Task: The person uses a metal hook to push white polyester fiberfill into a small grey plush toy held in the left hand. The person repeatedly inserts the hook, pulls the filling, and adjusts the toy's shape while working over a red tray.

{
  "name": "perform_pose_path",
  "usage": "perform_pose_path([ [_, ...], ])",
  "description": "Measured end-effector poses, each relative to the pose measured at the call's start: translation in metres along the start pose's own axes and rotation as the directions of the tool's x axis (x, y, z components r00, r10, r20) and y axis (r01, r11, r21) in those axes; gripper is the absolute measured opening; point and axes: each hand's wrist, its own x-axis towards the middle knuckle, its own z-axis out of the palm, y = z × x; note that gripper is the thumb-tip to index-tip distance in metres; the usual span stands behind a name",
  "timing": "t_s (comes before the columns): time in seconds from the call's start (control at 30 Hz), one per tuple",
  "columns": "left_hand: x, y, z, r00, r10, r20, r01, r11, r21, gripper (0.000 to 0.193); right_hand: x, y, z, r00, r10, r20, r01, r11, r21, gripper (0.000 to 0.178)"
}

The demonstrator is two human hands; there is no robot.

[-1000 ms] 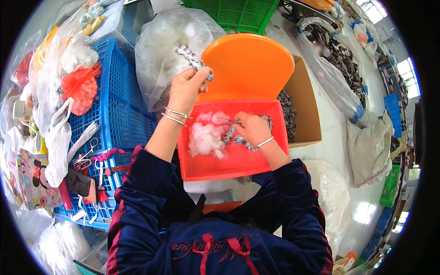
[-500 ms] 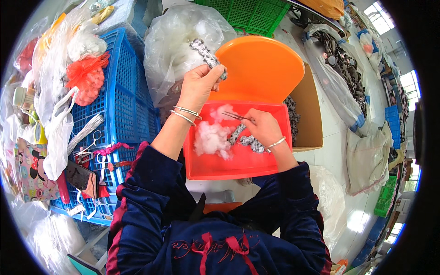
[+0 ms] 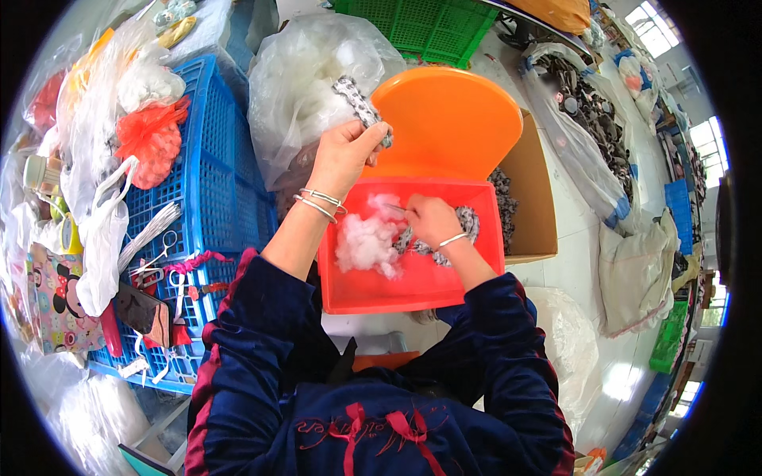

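My left hand (image 3: 348,152) is closed round a black-and-white knitted tube (image 3: 361,103), which sticks up beyond my fingers. Lower down, my right hand (image 3: 434,220) pinches metal tweezers (image 3: 394,208), their tips at the white stuffing fluff (image 3: 367,246). The fluff lies in the left half of a red plastic box (image 3: 381,299). More black-and-white knitted pieces (image 3: 468,222) rest in the box beside and partly under my right hand. Behind the box is a rounded orange stool seat or lid (image 3: 448,123); I cannot tell which.
A clear bag of white stuffing (image 3: 317,71) stands behind my left hand. At left, a blue crate (image 3: 213,151) carries bags, scissors (image 3: 164,244) and a phone (image 3: 143,308). A cardboard box (image 3: 533,190) with dark knitted pieces sits right of the red box. A green crate (image 3: 421,32) is behind.
My right hand has moved left, bringing the tweezers into the fluff and uncovering more of the knitted pieces. My left hand with the tube has shifted slightly downward.
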Motion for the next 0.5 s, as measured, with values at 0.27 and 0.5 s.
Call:
perform_pose_path([
  [0.27, -0.015, -0.004, 0.020, 0.983, -0.064, 0.173, 0.046, 0.993, 0.105, 0.020, -0.048, -0.014, -0.100, 0.965, 0.135, -0.226, 0.049, 0.751, 0.659, 0.011],
  [0.5, -0.020, -0.010, 0.035, 0.971, -0.049, 0.236, 0.038, 0.998, 0.052, 0.019, -0.055, -0.019, -0.107, 0.975, 0.113, -0.194, 0.044, 0.751, 0.658, 0.010],
])
